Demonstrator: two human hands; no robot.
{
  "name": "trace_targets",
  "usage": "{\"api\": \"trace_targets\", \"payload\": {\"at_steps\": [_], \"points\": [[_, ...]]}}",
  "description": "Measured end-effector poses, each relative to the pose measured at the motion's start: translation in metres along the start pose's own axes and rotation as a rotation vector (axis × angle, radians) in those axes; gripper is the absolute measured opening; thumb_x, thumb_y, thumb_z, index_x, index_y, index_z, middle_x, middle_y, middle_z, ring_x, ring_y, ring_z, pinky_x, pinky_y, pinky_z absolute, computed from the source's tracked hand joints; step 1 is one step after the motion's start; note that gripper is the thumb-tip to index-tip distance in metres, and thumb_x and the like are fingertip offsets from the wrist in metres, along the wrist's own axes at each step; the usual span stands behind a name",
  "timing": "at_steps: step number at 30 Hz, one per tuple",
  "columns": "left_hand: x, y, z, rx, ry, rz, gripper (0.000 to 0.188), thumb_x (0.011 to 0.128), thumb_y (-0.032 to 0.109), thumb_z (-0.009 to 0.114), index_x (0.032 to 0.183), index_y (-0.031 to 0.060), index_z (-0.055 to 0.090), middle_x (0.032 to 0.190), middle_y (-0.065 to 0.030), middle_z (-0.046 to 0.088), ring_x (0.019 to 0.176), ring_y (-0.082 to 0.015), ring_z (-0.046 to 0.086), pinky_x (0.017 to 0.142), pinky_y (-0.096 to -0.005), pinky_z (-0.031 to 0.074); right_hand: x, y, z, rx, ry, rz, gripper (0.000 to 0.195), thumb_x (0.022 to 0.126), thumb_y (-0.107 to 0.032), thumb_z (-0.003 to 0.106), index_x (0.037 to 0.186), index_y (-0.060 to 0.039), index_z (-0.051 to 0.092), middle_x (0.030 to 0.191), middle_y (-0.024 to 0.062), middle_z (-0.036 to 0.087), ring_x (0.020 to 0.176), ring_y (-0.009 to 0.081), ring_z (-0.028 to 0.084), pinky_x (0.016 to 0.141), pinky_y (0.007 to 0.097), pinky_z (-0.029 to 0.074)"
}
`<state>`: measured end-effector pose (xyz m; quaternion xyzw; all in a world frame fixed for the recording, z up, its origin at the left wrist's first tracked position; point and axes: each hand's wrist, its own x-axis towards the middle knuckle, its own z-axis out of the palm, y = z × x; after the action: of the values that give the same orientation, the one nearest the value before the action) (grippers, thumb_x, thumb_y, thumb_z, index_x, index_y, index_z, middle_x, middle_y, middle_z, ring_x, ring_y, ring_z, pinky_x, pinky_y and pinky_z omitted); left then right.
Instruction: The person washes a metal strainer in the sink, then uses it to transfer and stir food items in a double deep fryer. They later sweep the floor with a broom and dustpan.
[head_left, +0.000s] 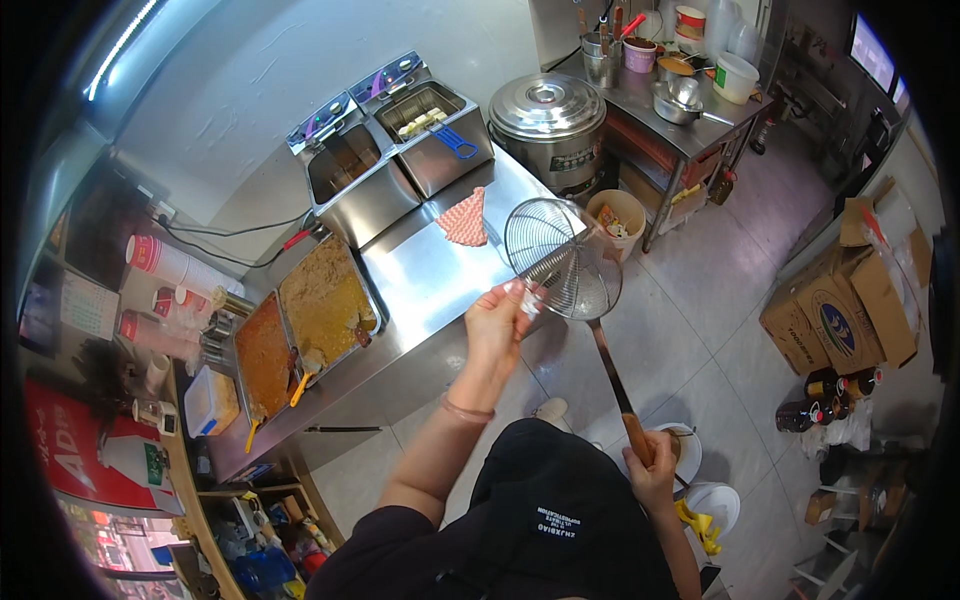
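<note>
A round wire-mesh strainer (564, 259) with a long handle is held up over the counter's edge. My right hand (649, 463) grips its wooden handle end. At the strainer's near rim, my left hand (498, 319) pinches a small whitish piece, perhaps tissue or plastic, between thumb and fingers. Behind, on the steel counter (420, 289), lies a red-and-white patterned cloth (466, 218). A double deep fryer (390, 150) stands at the wall. Pale food pieces (422, 122) lie in its right well, beside a fry basket with a blue handle (454, 141).
Trays of brown sauce (330, 304) and reddish sauce (262, 352) sit at the left, near stacked paper cups (176, 262). A lidded steel pot (547, 112) and a waste bin (621, 217) stand beyond the counter. Cardboard boxes (840, 300), bottles and white buckets (712, 506) are on the floor.
</note>
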<state>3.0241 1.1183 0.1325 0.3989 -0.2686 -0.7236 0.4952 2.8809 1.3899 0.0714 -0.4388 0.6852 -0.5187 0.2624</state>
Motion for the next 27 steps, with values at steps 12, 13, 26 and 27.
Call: {"api": "trace_targets", "payload": {"at_steps": [12,13,26,27], "points": [[0.042,0.078,0.014,1.317,-0.268,1.471,0.034,0.076,-0.004,0.064,0.109,0.004,0.062,0.098,-0.0144,0.066,0.088,-0.0277,0.066,0.074,-0.0326,0.052,-0.006,-0.008,-0.015,0.147,-0.188,0.18,0.026,0.081,-0.004,0.068,0.1,0.0006,0.052,0.081,0.0101,0.063,0.072,0.0125,0.058,0.065,0.0258,0.046],[0.047,0.073,0.019,1.314,-0.379,1.474,0.036,0.076,-0.005,0.062,0.111,0.0039,0.06,0.109,-0.0142,0.063,0.098,-0.0297,0.062,0.083,-0.0384,0.051,-0.007,-0.007,-0.015,0.148,-0.202,0.186,0.026,0.081,-0.004,0.068,0.101,0.0007,0.052,0.081,0.0106,0.063,0.072,0.0129,0.059,0.065,0.026,0.046],[0.012,0.027,0.015,1.406,-1.444,1.625,0.022,0.073,0.004,0.062,0.094,-0.003,0.063,0.104,-0.0171,0.064,0.108,-0.0299,0.06,0.1,-0.042,0.045,-0.009,-0.016,-0.018,0.183,-0.27,0.232,0.028,0.082,-0.009,0.068,0.104,-0.0014,0.053,0.083,0.0097,0.064,0.074,0.0136,0.061,0.067,0.0265,0.047],[0.008,0.025,0.015,1.387,-1.512,1.631,0.022,0.073,0.004,0.062,0.093,-0.0036,0.063,0.103,-0.018,0.064,0.108,-0.0297,0.06,0.1,-0.0419,0.045,-0.008,-0.017,-0.019,0.206,-0.272,0.252,0.028,0.082,-0.009,0.068,0.105,-0.0019,0.053,0.082,0.0082,0.064,0.072,0.0127,0.06,0.066,0.0257,0.047]]}}
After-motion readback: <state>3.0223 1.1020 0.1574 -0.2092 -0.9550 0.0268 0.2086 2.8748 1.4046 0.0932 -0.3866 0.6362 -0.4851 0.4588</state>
